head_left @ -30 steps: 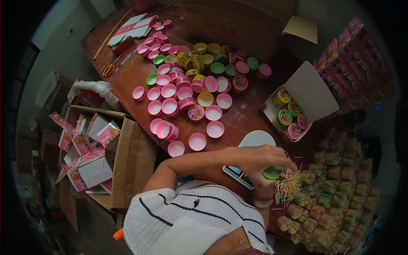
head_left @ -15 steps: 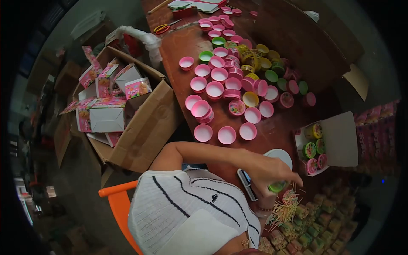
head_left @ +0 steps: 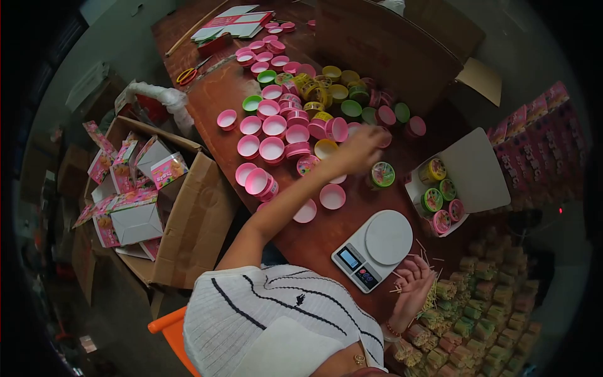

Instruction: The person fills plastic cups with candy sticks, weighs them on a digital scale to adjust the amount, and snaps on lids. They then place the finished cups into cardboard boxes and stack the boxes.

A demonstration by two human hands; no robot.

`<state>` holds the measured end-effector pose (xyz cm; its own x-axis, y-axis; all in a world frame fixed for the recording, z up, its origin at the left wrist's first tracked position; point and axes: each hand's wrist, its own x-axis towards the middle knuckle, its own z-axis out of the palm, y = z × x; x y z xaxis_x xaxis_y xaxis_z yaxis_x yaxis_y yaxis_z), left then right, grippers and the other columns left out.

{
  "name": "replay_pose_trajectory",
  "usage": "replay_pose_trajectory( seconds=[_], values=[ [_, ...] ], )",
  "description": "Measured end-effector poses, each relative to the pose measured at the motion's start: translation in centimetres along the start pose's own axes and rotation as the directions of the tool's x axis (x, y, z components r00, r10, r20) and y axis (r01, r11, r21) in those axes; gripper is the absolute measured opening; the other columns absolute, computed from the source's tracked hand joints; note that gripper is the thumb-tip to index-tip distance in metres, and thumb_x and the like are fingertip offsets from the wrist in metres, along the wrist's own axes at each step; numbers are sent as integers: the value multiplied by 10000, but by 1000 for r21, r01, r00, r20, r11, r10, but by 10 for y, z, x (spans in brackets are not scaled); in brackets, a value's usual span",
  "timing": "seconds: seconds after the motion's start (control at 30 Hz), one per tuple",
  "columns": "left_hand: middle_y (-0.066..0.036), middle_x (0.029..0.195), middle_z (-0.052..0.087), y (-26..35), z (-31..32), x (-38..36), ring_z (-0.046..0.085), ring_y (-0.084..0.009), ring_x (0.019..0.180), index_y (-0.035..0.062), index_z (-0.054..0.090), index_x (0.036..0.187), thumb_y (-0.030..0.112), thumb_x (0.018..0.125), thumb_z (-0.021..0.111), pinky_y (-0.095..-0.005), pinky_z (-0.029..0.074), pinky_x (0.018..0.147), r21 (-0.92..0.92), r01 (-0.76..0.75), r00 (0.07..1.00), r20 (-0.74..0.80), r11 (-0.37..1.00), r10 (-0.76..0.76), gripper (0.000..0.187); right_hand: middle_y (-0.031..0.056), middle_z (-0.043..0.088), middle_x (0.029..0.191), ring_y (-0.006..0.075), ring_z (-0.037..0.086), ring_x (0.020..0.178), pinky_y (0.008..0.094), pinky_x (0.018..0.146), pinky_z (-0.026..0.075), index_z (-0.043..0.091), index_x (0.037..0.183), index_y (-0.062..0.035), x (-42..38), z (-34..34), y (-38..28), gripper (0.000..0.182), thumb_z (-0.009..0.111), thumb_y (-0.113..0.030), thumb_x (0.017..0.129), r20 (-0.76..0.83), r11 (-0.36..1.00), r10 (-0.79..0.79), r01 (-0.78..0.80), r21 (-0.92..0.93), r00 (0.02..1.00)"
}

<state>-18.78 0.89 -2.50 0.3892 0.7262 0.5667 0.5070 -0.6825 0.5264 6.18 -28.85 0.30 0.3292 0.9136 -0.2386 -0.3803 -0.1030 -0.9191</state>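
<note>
My left hand (head_left: 364, 149) reaches across the table over the near edge of the cups, fingers smeared by motion beside a pink cup (head_left: 384, 136). Just below it stands a green-lidded tub (head_left: 382, 175). My right hand (head_left: 414, 281), a bracelet at its wrist, is by the lower right corner of the white digital scale (head_left: 389, 237), fingers loosely curled and apart. Thin pale sticks (head_left: 432, 298) lie around and behind that hand, a few ends showing past its fingers. The scale's round plate bears nothing, and its display is lit.
Many pink, green and yellow cups (head_left: 274, 125) cover the table's middle. An open white box (head_left: 461, 169) holds several lidded tubs. Bundled sticks (head_left: 480, 314) fill the lower right. A carton (head_left: 195, 220) of printed boxes stands at left; scissors (head_left: 186, 76) lie near the table edge.
My left hand has swung from over the scale up to the cups. A green-lidded tub now stands on the table and the scale is uncovered. The whole view has shifted.
</note>
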Motion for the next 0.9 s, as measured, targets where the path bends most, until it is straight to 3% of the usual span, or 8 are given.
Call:
replay_pose_trajectory(
  seconds=[0.17,0.23,0.33,0.4,0.57,0.63,0.7,0.9],
  values=[
    [-280,1014,658,-129,-81,3,638,-446,981,-4,666,1064,249,891,629,-534,532,881,694,215,970,-73,687,-230,310,140,646,1101,178,638,864,265,711,540,548,1298,19,-40,-65,2,553,349,-461,1108,-361,989,-139,115,-89,922],
    [-294,1020,718,-149,-90,10,695,-459,999,-33,693,1047,555,989,482,-548,558,855,745,352,734,155,566,-661,627,136,660,1093,160,642,888,273,749,542,566,1290,16,-40,-64,0,506,402,-424,1103,-472,981,-174,110,-160,864],
    [-289,979,721,-226,-74,9,706,-447,961,-8,707,1089,635,1011,376,-556,546,863,663,217,804,295,716,-517,728,88,665,1121,151,656,920,311,852,545,605,1267,2,-41,-65,-6,383,463,-313,1103,-490,930,-275,99,-355,827],
    [-151,761,692,-202,-89,31,669,-280,735,-13,706,968,628,982,468,-447,523,716,436,406,633,499,803,-591,684,69,674,1116,142,660,921,300,858,536,613,1251,-3,-44,-58,-18,298,505,-230,1090,-490,837,-457,174,-518,742],
    [-106,843,683,-285,-90,48,633,-246,804,-26,683,990,683,939,510,-397,482,727,484,438,441,618,757,-651,732,92,682,968,175,657,817,324,768,522,645,1177,-1,-62,-97,-57,218,649,-115,990,-436,444,-889,31,-895,143],
    [-116,882,691,-313,-86,52,636,-248,834,-33,674,1025,673,944,517,-398,481,738,408,566,365,655,716,-661,728,110,648,1095,223,641,931,355,832,506,620,1222,-13,-87,-109,-72,330,732,-123,932,-516,517,-853,-10,-856,79],
    [-131,930,694,-288,-92,53,642,-247,875,-41,653,1084,637,957,532,-397,484,760,346,557,451,637,755,-625,699,138,579,1241,274,585,1106,385,919,478,574,1291,-24,-103,-111,-88,527,832,-165,852,-325,376,-926,-425,-823,-191],
    [-162,1084,678,-168,-135,58,646,-250,988,-29,571,1281,499,991,605,-387,498,872,269,395,772,420,878,-476,603,148,526,1271,337,517,1238,445,1017,466,533,1314,-21,-138,-158,-77,684,905,-202,769,-365,416,-907,-571,-707,-208]
  ],
)
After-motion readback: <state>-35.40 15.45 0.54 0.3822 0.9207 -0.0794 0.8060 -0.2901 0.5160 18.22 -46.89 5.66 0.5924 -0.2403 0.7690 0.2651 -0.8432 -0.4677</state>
